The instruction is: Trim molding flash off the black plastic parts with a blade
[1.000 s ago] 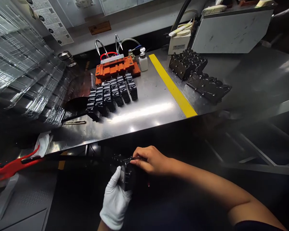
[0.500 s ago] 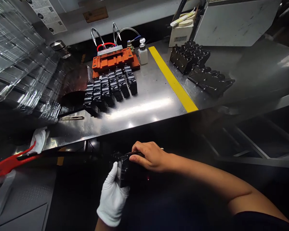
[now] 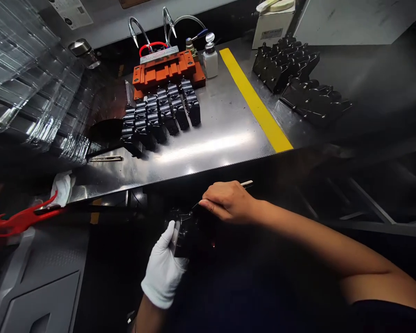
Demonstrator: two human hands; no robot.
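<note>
In a white glove, my left hand is closed around a black moulded part below the bench edge, its thumb along the part's left side. My bare right hand is closed on a slim hand tool. The tool's pale end sticks out behind the fist, and a thin dark tip points down-left at the part's upper edge. Whether the tip touches the part I cannot tell against the dark background.
Black moulded parts stand in a row before an orange fixture. A white pump bottle, tweezers and yellow tape are on the bench. Further black parts lie right. A red air gun hangs left above a grey bin.
My right hand has risen off the black part and moved right, showing more of the tool. My left hand keeps its hold. The bench sits slightly higher in view.
</note>
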